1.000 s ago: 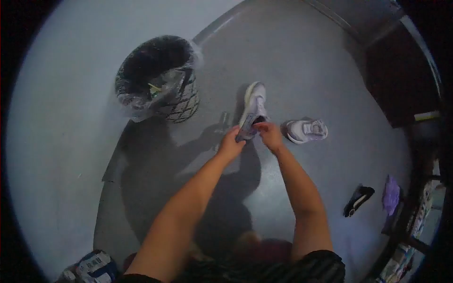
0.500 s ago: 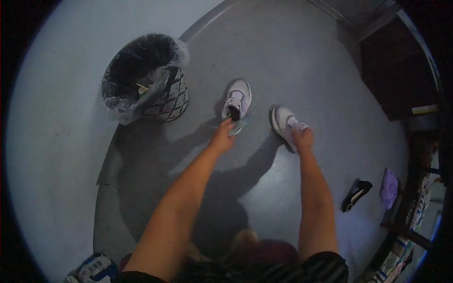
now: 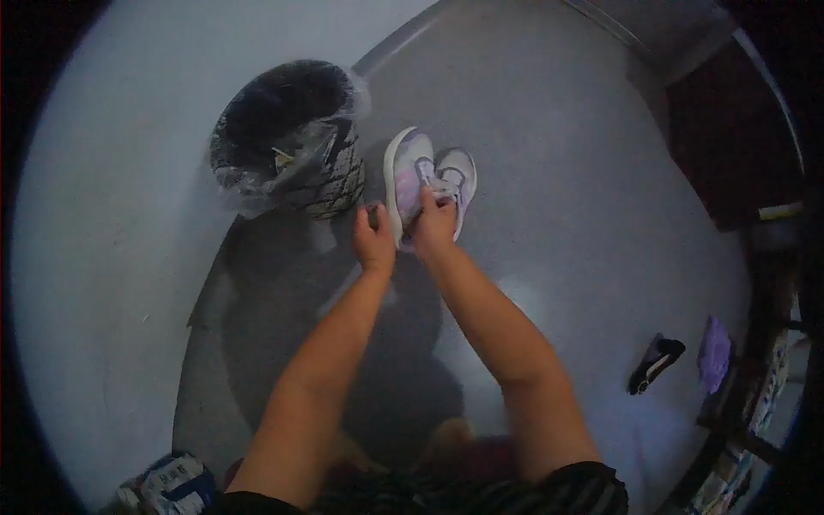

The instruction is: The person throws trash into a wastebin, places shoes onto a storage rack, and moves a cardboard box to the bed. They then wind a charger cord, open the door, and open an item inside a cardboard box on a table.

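Two white-and-lilac sneakers are side by side, the left sneaker (image 3: 405, 172) tilted with its pale sole edge facing left, the right sneaker (image 3: 464, 176) close against it. My right hand (image 3: 436, 225) grips the pair where they meet, near the laces and collars; its fingertips partly hide the shoe openings. Just left of the sole is my left hand (image 3: 375, 240), thumb and forefinger apart and slightly curled, with nothing visible between them. Whether its edge touches the sneaker I cannot tell.
A patterned waste bin (image 3: 335, 184) with a clear plastic liner stands by the wall at left. A black flat shoe (image 3: 657, 366) and a purple cloth-like item (image 3: 714, 356) lie at right, beside a dark rack (image 3: 747, 438). A printed package (image 3: 176, 485) sits at lower left.
My right hand has brought its sneaker leftward against the other one and now grips both. My left hand has come off its sneaker and moved slightly left.
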`<move>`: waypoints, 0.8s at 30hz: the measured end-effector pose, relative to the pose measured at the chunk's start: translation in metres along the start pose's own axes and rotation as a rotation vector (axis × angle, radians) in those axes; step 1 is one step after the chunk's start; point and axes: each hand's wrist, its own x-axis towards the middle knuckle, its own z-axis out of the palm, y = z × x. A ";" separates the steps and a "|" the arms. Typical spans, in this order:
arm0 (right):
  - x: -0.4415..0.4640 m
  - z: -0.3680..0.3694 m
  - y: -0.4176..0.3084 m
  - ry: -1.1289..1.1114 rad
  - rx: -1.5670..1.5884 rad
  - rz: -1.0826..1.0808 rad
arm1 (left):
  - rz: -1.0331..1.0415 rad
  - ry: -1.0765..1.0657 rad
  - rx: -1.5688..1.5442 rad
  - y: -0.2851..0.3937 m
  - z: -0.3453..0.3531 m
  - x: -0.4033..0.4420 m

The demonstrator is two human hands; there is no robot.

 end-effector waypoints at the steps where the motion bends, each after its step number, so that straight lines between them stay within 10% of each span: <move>1: -0.003 0.006 0.001 -0.041 -0.022 0.041 | 0.019 -0.038 0.133 -0.004 -0.004 0.000; 11: -0.013 -0.044 0.016 0.000 -1.227 -0.828 | -0.237 -0.452 0.197 -0.090 -0.028 -0.002; 24: -0.025 -0.058 -0.004 -0.492 -1.761 -0.615 | -0.115 -0.683 0.099 -0.072 -0.027 -0.008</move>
